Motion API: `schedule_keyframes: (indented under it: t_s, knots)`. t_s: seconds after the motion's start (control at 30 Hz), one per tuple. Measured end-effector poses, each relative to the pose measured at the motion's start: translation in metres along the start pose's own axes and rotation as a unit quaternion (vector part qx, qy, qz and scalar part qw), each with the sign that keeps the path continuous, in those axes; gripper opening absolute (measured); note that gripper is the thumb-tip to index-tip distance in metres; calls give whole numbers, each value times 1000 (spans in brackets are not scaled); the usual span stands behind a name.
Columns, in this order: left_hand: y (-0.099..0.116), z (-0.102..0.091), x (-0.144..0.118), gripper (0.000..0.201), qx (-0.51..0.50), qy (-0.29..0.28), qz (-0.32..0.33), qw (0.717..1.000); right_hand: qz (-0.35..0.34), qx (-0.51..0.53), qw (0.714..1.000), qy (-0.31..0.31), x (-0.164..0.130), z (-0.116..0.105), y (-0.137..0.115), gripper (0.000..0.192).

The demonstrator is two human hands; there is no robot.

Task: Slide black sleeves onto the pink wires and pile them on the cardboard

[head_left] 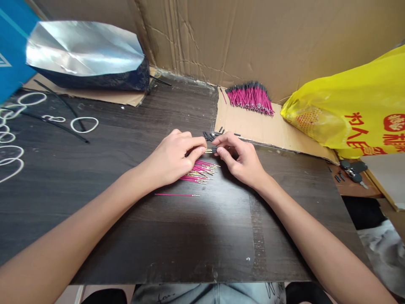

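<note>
My left hand (179, 154) is closed in a pinch on wires whose gold terminals (208, 150) stick out past the fingertips. Facing it, my right hand (238, 157) pinches short black sleeves (214, 149), which meet the terminal ends; how far they overlap I cannot make out. Below my left hand lies a bundle of magenta wires (202, 169) with metal tips pointing right. One single magenta wire (175, 195) rests apart, nearer to me. A small pile of loose black sleeves (209, 136) sits just beyond my fingertips.
A stack of sleeved magenta wires (251, 98) lies on a cardboard sheet (243, 122). A yellow bag (344, 101) stands at right, keys (354, 171) below it. At left are a silver-lined bag (85, 52), white rubber bands (84, 125) and black tubes (60, 103). Cardboard walls the back.
</note>
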State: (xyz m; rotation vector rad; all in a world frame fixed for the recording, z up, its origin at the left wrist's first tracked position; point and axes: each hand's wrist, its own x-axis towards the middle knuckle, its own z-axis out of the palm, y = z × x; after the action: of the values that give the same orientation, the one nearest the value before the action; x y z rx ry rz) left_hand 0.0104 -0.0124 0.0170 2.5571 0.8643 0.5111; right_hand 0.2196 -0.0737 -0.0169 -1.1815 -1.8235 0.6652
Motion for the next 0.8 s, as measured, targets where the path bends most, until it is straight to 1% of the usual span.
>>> schedule_keyframes:
  t_s: [0.33, 0.63, 0.8]
  knots:
    - [0, 0, 0, 28, 9, -15, 4, 1000, 6, 5, 1000, -2, -1, 0, 0, 15]
    - [-2, 2, 0, 29, 9, -2, 1, 1000, 8, 8, 1000, 1, 0, 0, -1, 15]
    - [-2, 4, 0, 29, 14, -3, -2, 1000, 9, 0, 1000, 0, 0, 0, -1, 15]
